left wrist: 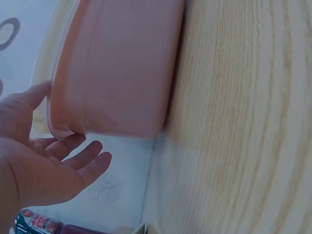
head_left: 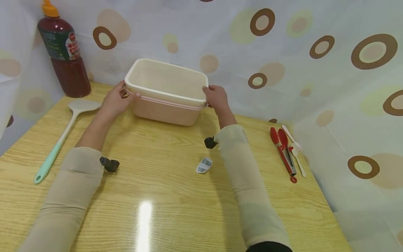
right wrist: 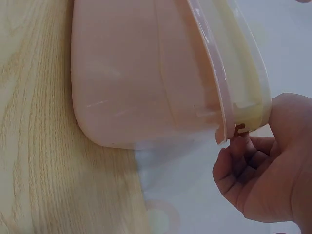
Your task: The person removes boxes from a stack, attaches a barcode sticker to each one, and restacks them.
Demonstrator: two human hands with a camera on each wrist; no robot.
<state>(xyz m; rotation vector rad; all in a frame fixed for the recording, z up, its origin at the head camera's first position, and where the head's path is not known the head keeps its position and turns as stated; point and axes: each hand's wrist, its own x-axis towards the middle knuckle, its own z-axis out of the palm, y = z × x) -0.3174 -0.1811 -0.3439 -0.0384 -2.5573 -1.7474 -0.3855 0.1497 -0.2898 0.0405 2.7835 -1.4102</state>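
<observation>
A cream plastic storage bin (head_left: 168,91) sits nested inside a pink one (head_left: 167,112), its rim standing above the pink rim. Both are against the back wall on the wooden table. At the left end, my left hand (head_left: 115,100) grips the pink bin's rim, thumb in front and fingertips under the edge in the left wrist view. My right hand (head_left: 216,97) holds the right end of the cream bin, thumb over its rim and fingers curled beneath, right beside the pink rim (right wrist: 222,105).
On the left lie a white turner with a mint handle (head_left: 59,140) and a large sauce bottle (head_left: 64,52), which stands upright. Red tongs (head_left: 284,154) and white cutlery (head_left: 297,157) lie on the right. A barcode label (head_left: 204,165) rests mid-table. Patterned sheeting (head_left: 296,73) hangs behind.
</observation>
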